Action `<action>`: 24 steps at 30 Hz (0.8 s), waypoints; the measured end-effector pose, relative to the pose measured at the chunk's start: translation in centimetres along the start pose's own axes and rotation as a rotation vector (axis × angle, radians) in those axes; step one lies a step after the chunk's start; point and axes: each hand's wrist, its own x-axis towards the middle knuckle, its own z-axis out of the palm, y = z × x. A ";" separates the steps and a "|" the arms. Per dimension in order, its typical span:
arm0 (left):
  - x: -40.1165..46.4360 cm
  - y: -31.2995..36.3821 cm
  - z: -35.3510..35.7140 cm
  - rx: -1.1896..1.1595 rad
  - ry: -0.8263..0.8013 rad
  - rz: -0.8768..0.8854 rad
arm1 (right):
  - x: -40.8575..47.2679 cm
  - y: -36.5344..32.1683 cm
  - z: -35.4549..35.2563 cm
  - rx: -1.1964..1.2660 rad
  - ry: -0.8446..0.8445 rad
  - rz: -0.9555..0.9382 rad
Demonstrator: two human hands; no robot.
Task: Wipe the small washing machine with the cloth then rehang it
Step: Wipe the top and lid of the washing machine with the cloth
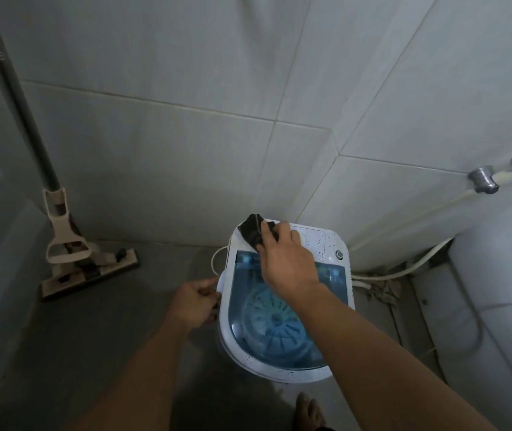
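Note:
A small white washing machine [335,244] with a see-through blue lid stands on the floor in the corner of a tiled room. Its white top is speckled with dark spots. My right hand [285,259] presses a dark cloth [253,231] onto the far left part of the control panel. My left hand [197,301] grips the machine's left side at its handle. A blue ribbed drum shows through the lid.
A mop [71,253] with a grey pole leans on the wall at the left, its head on the floor. White hoses [403,272] and a metal tap [483,180] are at the right. A white fixture [503,275] fills the right edge. My bare foot [309,410] stands below the machine.

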 end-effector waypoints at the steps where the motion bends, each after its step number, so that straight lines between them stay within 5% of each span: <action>1: -0.1 0.0 0.0 -0.002 0.001 0.001 | 0.5 -0.1 0.0 -0.001 0.009 0.016; 6: 0.1 -0.1 0.0 -0.011 0.001 -0.011 | 2.8 -1.4 -0.3 -0.021 -0.019 0.116; 12: 0.2 0.0 -0.2 -0.003 -0.014 -0.031 | 0.5 -1.9 -0.4 -0.107 -0.102 -0.187; 18: 0.2 0.0 -0.2 -0.004 -0.015 -0.015 | 3.2 -1.5 -1.5 -0.054 -0.040 0.091; 24: 0.3 0.0 -0.3 0.012 -0.021 -0.028 | 1.8 -3.1 -0.7 -0.116 -0.088 -0.209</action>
